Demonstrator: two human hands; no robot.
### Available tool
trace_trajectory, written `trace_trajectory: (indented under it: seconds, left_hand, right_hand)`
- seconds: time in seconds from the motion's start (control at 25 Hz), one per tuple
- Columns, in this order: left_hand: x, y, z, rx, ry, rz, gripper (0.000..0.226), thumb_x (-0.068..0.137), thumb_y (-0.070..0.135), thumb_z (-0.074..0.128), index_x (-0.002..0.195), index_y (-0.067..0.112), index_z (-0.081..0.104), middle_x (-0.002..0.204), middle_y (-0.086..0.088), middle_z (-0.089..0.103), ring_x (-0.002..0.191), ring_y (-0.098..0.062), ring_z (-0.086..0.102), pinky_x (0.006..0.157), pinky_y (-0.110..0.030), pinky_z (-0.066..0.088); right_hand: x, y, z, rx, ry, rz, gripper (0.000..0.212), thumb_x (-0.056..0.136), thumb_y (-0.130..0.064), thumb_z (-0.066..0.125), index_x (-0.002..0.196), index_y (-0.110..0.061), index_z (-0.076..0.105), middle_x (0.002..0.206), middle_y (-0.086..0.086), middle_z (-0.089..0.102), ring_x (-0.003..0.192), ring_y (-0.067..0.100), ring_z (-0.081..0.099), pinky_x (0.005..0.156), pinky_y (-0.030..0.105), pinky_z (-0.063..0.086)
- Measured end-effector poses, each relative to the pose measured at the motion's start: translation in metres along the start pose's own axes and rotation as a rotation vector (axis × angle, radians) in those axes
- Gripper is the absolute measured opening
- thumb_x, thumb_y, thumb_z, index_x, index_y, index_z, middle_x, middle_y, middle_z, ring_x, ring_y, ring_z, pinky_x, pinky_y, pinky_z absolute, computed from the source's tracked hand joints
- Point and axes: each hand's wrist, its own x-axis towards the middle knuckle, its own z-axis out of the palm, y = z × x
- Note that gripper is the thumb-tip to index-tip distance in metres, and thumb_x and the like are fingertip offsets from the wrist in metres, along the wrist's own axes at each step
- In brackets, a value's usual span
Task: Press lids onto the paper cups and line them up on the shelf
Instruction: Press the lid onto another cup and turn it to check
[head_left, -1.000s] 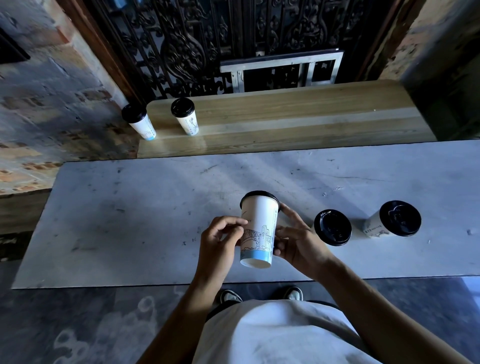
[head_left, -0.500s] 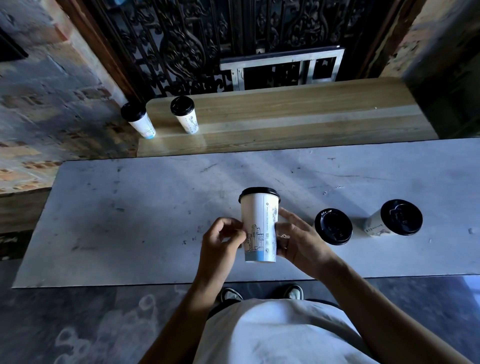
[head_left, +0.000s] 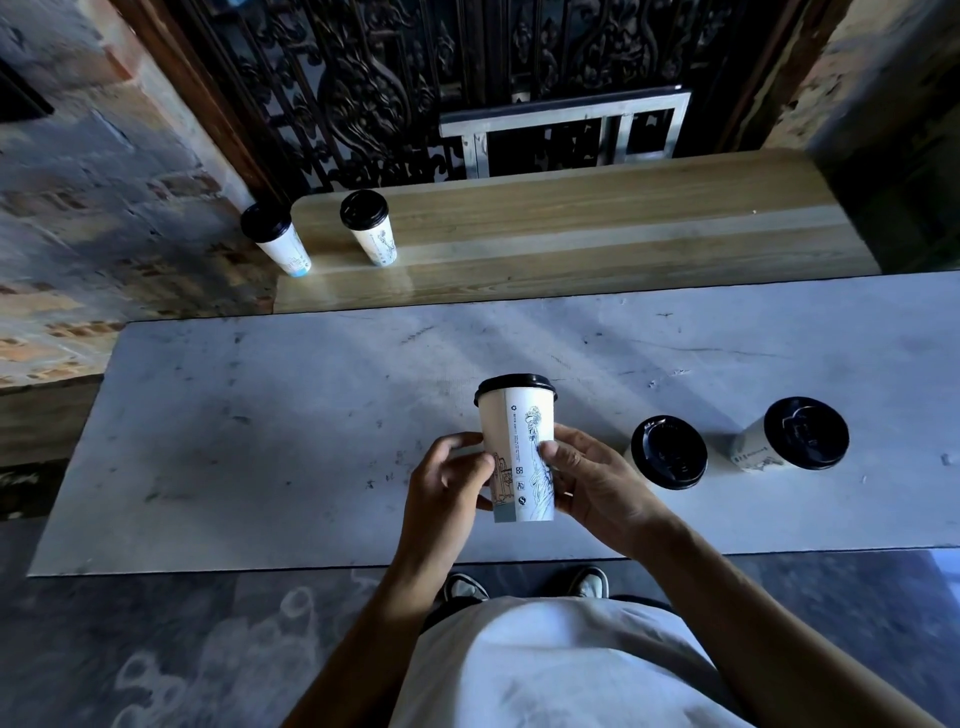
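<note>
I hold a white paper cup (head_left: 517, 436) with a black lid and line drawings upright above the grey table (head_left: 260, 441). My left hand (head_left: 447, 488) grips its lower left side and my right hand (head_left: 592, 483) its lower right side. Two more lidded cups (head_left: 669, 451) (head_left: 795, 435) stand on the table to the right. On the wooden shelf (head_left: 597, 228) behind the table, two lidded cups (head_left: 370, 226) (head_left: 275, 241) stand at the far left end.
A dark ornate metal gate (head_left: 415, 78) and a metal frame (head_left: 566, 130) rise behind the shelf. Brick wall (head_left: 78, 182) lies to the left. My shoes (head_left: 467, 587) show below the table's front edge.
The cup has been lifted slightly and turned upright in both hands, rotating so a different part of its print faces me.
</note>
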Motion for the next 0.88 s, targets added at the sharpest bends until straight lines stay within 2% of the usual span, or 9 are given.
trace_trajectory:
  seconds: [0.08, 0.2, 0.36, 0.48, 0.6, 0.72, 0.8, 0.88]
  left_hand:
    - [0.001, 0.0, -0.002, -0.004, -0.005, -0.004, 0.019, 0.086, 0.02, 0.074, 0.105, 0.023, 0.07, 0.09, 0.001, 0.082, 0.079, -0.019, 0.076, 0.062, -0.037, 0.063]
    - [0.002, -0.003, -0.005, 0.004, -0.014, -0.025, 0.019, 0.093, 0.007, 0.071, 0.109, 0.018, 0.069, 0.09, 0.004, 0.082, 0.082, -0.016, 0.077, 0.061, -0.033, 0.063]
    - [0.007, -0.006, -0.011, -0.007, -0.012, -0.038, 0.02, 0.093, 0.007, 0.071, 0.112, 0.014, 0.068, 0.095, -0.002, 0.082, 0.084, -0.02, 0.077, 0.06, -0.029, 0.06]
    - [0.011, -0.01, -0.018, -0.009, -0.024, -0.053, 0.02, 0.093, 0.007, 0.072, 0.111, 0.014, 0.069, 0.096, 0.0, 0.081, 0.088, -0.017, 0.077, 0.063, -0.025, 0.06]
    - [0.021, -0.015, -0.029, 0.025, -0.064, -0.044, 0.026, 0.083, 0.021, 0.072, 0.108, 0.027, 0.073, 0.1, 0.006, 0.081, 0.095, -0.013, 0.077, 0.076, -0.028, 0.062]
    - [0.035, -0.017, -0.037, 0.138, -0.088, -0.029, 0.037, 0.069, 0.038, 0.069, 0.105, 0.034, 0.075, 0.099, 0.011, 0.081, 0.096, -0.008, 0.076, 0.084, -0.027, 0.059]
    - [0.05, -0.015, -0.04, 0.208, -0.081, -0.018, 0.039, 0.072, 0.034, 0.073, 0.111, 0.027, 0.074, 0.099, 0.012, 0.079, 0.093, -0.003, 0.074, 0.082, -0.024, 0.058]
    - [0.07, -0.008, -0.04, 0.206, -0.109, -0.021, 0.042, 0.075, 0.024, 0.072, 0.117, 0.026, 0.07, 0.106, 0.01, 0.077, 0.093, -0.003, 0.074, 0.09, -0.031, 0.059]
  right_hand:
    - [0.001, 0.001, 0.0, 0.004, -0.007, -0.001, 0.08, 0.07, -0.04, 0.092, 0.135, -0.007, 0.06, 0.119, 0.02, 0.07, 0.092, 0.025, 0.068, 0.089, 0.041, 0.054]
    - [0.004, 0.003, 0.003, 0.001, -0.001, -0.013, 0.081, 0.07, -0.038, 0.091, 0.136, -0.004, 0.058, 0.118, 0.02, 0.07, 0.089, 0.023, 0.07, 0.086, 0.039, 0.056]
    - [0.01, 0.006, 0.008, -0.017, 0.025, -0.016, 0.085, 0.067, -0.039, 0.093, 0.135, -0.002, 0.057, 0.117, 0.021, 0.07, 0.09, 0.025, 0.068, 0.084, 0.039, 0.057]
    - [0.011, 0.007, 0.016, -0.062, 0.061, -0.022, 0.072, 0.071, -0.036, 0.089, 0.129, -0.004, 0.06, 0.111, 0.019, 0.073, 0.093, 0.03, 0.064, 0.084, 0.043, 0.054]
    - [0.015, 0.009, 0.028, -0.272, 0.184, -0.056, 0.056, 0.081, -0.033, 0.079, 0.125, -0.006, 0.06, 0.097, 0.015, 0.075, 0.074, 0.019, 0.068, 0.064, 0.03, 0.053]
    - [0.03, 0.011, 0.039, -0.57, 0.315, -0.078, 0.054, 0.085, -0.036, 0.08, 0.13, -0.02, 0.055, 0.092, 0.012, 0.077, 0.063, 0.021, 0.071, 0.054, 0.03, 0.053]
    - [0.043, 0.005, 0.048, -0.634, 0.309, -0.095, 0.056, 0.083, -0.034, 0.083, 0.129, -0.032, 0.05, 0.091, 0.009, 0.078, 0.062, 0.026, 0.074, 0.054, 0.034, 0.055]
    - [0.057, -0.009, 0.053, -0.684, 0.307, -0.101, 0.063, 0.081, -0.027, 0.085, 0.13, -0.034, 0.046, 0.097, 0.009, 0.076, 0.064, 0.03, 0.076, 0.058, 0.037, 0.06]
